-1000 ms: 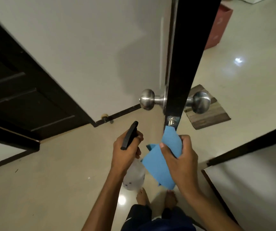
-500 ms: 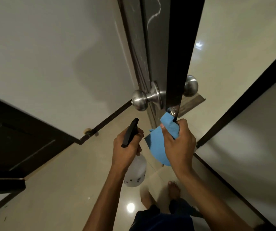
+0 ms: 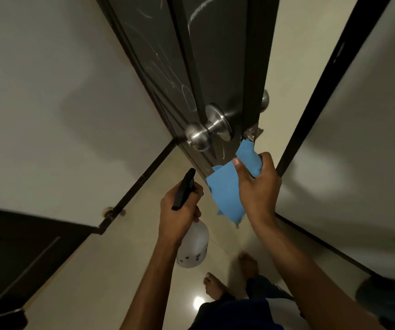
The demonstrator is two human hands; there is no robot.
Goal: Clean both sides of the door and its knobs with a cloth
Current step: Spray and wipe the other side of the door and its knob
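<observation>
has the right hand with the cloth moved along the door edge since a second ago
No: the right hand still holds the blue cloth just below the latch; the camera swung.

Premises: interior of a home, a passage at a doorway. Evidence: a dark wooden door (image 3: 215,55) with a round brushed-steel knob (image 3: 197,138) at centre frame; plain pale walls (image 3: 48,91) edged with dark skirting (image 3: 144,177); glossy cream tiled floor (image 3: 101,270) at lower frame; the occupant's bare feet (image 3: 213,284) on it.

Door (image 3: 215,55): dark brown-black, pale chalky scribbles | knobs (image 3: 197,136): brushed silver | cloth (image 3: 225,189): plain light blue | spray bottle (image 3: 194,246): cloudy white, black trigger | floor (image 3: 84,270): glossy cream
</observation>
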